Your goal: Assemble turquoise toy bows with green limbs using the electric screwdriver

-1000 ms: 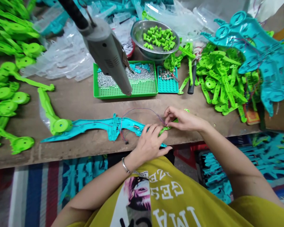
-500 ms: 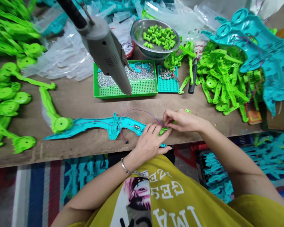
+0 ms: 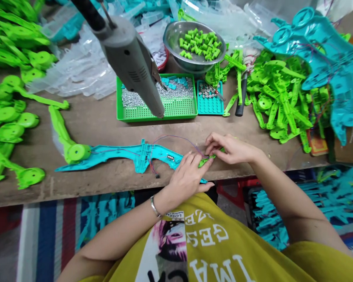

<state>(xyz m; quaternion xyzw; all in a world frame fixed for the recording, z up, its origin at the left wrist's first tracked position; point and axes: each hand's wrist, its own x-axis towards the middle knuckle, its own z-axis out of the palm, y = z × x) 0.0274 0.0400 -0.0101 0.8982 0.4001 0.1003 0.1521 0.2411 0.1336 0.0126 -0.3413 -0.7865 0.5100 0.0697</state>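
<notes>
A turquoise plastic toy bow half-shell (image 3: 114, 152) lies hollow side up along the table's front edge. My left hand (image 3: 186, 172) is closed over its right end, fingers on top and thumb at the near edge, covering much of that part. Between the two hands a green plastic arm (image 3: 206, 160) shows in part. My right hand (image 3: 231, 149) pinches at this arm, where a thin red-and-blue wire (image 3: 191, 140) runs in; the fingertips hide the exact grip. Small metal coils (image 3: 170, 157) sit in the shell. At its left end another green arm (image 3: 78, 152) is attached.
An electric screwdriver (image 3: 135, 66) hangs over a green basket of screws (image 3: 157, 114). Beside it are a turquoise tray (image 3: 210, 105), a metal bowl of green pieces (image 3: 191, 64) and a black-handled tool (image 3: 241, 98). Green arms (image 3: 282, 94) and turquoise shells (image 3: 320, 58) are piled at right.
My right hand has shifted slightly and its fingers have bent a little differently at the green arm. My left hand stays on the shell. The whole view has moved slightly.
</notes>
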